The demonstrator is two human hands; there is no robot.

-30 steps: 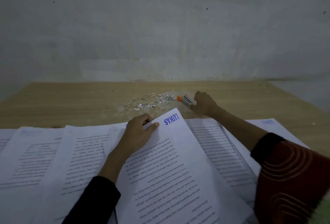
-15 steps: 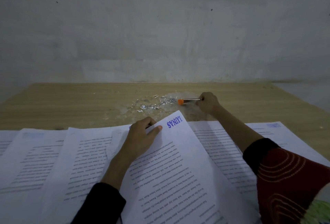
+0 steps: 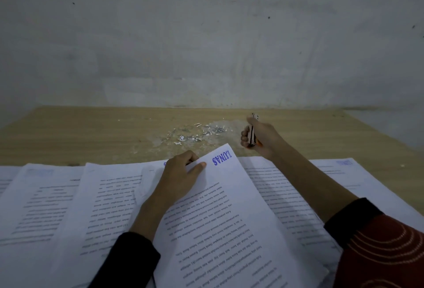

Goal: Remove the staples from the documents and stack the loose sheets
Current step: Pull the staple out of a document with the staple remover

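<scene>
The left hand is pinching the top sheet's corner while the right hand is gripping a staple remover near the pulled staples.

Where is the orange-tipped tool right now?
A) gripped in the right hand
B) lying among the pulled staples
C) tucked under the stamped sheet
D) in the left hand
A: the right hand grips the orange-tipped tool beside the staple pile, while the left hand pinches the stamped sheet.

A blue stamp reading "LUNAS", upside down, stands at the top sheet's far corner, at twelve o'clock from its printed lines, which are too small to read.
</scene>
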